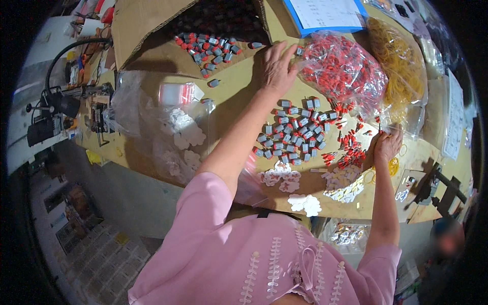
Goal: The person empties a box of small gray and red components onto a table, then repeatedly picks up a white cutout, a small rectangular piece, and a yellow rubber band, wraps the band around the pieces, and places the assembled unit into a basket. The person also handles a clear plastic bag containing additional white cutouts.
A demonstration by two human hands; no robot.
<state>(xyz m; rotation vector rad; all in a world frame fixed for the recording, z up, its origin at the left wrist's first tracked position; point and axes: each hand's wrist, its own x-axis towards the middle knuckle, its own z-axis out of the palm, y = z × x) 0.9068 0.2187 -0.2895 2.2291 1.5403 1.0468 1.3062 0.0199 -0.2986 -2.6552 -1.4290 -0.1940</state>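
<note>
My left hand (278,70) rests on the tabletop between an open cardboard box and a clear bag of small red parts (343,66), fingers apart and nothing seen in its grasp. A small grey motor (300,51) lies just beyond its thumb. My right hand (389,145) is at the right with fingers curled, beside a loose pile of red pointed parts (351,147); what its fingertips hold, if anything, is not clear. Between my arms spreads a group of small grey, red-ended motors (292,133).
The cardboard box (152,23) spills more motors at the back. White die-cut pieces (282,175) lie near the front edge. A bag of yellow rubber bands (399,66) stands far right, a blue-edged sheet (325,15) behind. A black clamp-like fixture (442,188) sits at the right edge.
</note>
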